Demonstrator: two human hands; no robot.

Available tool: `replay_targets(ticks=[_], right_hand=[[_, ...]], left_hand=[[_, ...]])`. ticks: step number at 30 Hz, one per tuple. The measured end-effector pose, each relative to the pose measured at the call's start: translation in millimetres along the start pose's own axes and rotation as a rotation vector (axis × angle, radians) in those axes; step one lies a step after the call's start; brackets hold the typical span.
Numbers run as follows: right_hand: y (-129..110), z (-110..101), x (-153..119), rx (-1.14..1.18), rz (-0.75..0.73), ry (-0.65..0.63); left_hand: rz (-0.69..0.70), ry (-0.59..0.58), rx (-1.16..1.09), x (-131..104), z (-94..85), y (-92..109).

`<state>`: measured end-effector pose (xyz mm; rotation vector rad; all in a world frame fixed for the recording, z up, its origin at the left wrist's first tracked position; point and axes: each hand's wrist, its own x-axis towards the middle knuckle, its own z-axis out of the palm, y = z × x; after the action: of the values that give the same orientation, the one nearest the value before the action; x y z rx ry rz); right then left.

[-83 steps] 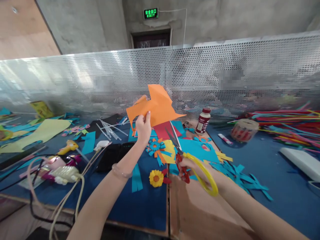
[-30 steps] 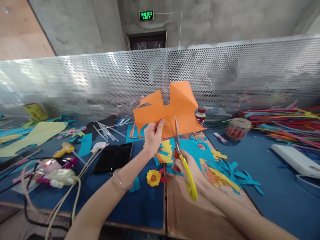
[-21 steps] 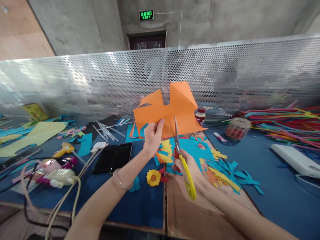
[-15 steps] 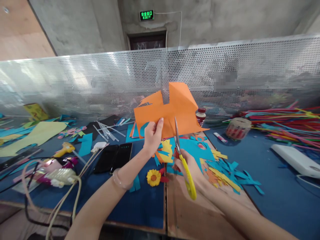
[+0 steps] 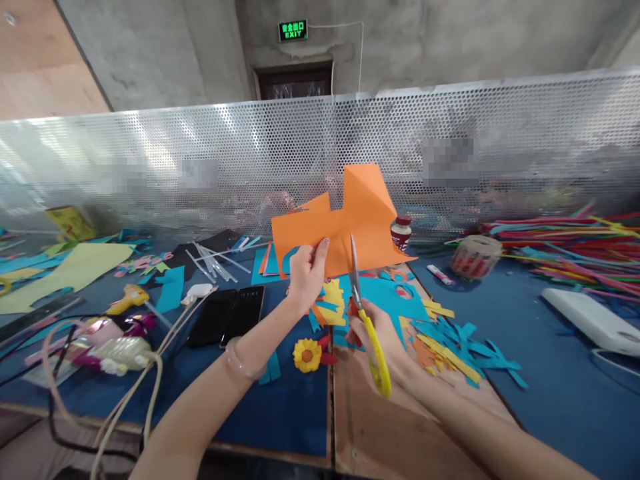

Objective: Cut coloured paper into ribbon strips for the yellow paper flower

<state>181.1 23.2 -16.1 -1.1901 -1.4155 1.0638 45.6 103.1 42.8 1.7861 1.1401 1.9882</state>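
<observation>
An orange sheet of paper (image 5: 367,213) with cut-out gaps is held up above the table by my left hand (image 5: 307,273), thumb on its near face. My right hand (image 5: 373,327) is closed around yellow-handled scissors (image 5: 355,267), whose blades point up against the lower part of the sheet. Part of one handle loop is hidden by my fingers. Beneath the hands lie a blue sheet with holes (image 5: 390,297) and a yellow cut paper piece (image 5: 331,303). A yellow paper flower (image 5: 307,355) with red pieces rests nearer to me.
Blue and yellow paper strips (image 5: 465,353) lie to the right, before a roll of tape (image 5: 476,257) and a white power bank (image 5: 593,320). Leftward are phones (image 5: 243,317), a yellow glue gun (image 5: 129,298) and cables (image 5: 155,387). A perforated metal screen (image 5: 210,153) stands behind.
The orange sheet has turned and shifted slightly to the right, and its upper left flap sits lower. Both hands keep their hold, with the scissors almost in the same place.
</observation>
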Motion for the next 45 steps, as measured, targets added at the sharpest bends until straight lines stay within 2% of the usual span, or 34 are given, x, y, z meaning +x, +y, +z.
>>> replay_targets(ticks=[18, 24, 32, 45], right_hand=[[-0.1, 3.7, 1.5, -0.132, -0.006, 0.084], [6.0, 5.4, 5.3, -0.067, 0.006, 0.104], [12.1, 4.6, 8.1, -0.124, -0.025, 0.168], [29.9, 6.9, 14.5, -0.142, -0.082, 0.207]], left_hand=[[0.031, -0.017, 0.015, 1.1, -0.5, -1.8], [0.067, 0.006, 0.057, 0.9, 0.4, -2.8], [0.082, 0.009, 0.046, -0.1, 0.1, -0.9], [0.043, 0.017, 0.062, -1.0, 1.4, 0.1]])
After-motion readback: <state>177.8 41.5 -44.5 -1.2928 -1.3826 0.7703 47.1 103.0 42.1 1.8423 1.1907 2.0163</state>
